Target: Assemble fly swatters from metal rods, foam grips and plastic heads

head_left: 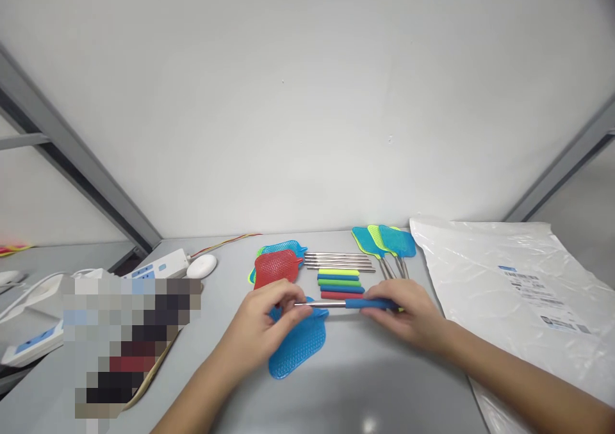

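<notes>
A metal fly swatter rod [329, 304] lies level between my hands, with a blue grip [358, 303] over its right part. My left hand [273, 312] pinches the rod's bare left end. My right hand [406, 309] is closed around the blue grip. Below my left hand a blue swatter head [298, 351] rests on the table, partly covered by the fingers. Just beyond, a red swatter head [277, 266] overlaps blue and yellow-green ones. Several bare metal rods [339, 260] lie side by side, with several coloured grips [339, 279] in a row nearer me.
Swatters with rods attached [387, 242] lie at the back right. A white plastic mailer bag [471, 274] covers the table's right side. At left are a power strip [156, 266], a white oval device [202, 267] and a blurred-out object [139, 338]. A pale wall [298, 120] stands behind.
</notes>
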`<action>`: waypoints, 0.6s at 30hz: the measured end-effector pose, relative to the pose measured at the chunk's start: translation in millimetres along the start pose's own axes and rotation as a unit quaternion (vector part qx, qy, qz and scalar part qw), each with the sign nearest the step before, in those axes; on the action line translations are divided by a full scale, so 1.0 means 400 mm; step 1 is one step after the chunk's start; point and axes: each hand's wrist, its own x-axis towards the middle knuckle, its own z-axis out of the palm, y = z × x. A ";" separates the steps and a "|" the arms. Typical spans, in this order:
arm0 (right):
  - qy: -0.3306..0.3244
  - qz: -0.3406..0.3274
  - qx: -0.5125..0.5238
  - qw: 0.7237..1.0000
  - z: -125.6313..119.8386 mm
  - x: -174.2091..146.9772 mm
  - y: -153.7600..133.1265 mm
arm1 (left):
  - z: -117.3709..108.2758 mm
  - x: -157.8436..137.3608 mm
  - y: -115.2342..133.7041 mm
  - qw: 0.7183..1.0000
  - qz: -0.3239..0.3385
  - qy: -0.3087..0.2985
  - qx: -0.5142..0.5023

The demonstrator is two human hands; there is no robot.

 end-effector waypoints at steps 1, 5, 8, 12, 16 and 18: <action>0.009 0.005 0.001 1.000 0.000 0.000 0.001 | 0.007 -0.001 0.004 0.999 0.015 0.000 0.041; 0.027 0.038 0.011 0.999 0.003 -0.003 -0.001 | 0.030 -0.004 0.009 0.989 0.051 -0.031 0.138; 0.042 0.080 0.039 0.995 0.004 -0.006 -0.010 | 0.033 -0.003 0.000 0.989 0.052 -0.036 0.134; 0.062 0.162 0.089 0.981 -0.002 -0.008 -0.027 | 0.038 -0.003 -0.002 0.985 0.082 -0.040 0.146; 0.045 0.249 0.168 0.953 -0.015 -0.003 -0.038 | 0.045 -0.003 0.011 0.983 0.099 -0.040 0.153; 0.019 0.264 0.191 0.945 -0.022 0.003 -0.035 | 0.047 -0.003 0.015 0.983 0.100 -0.040 0.150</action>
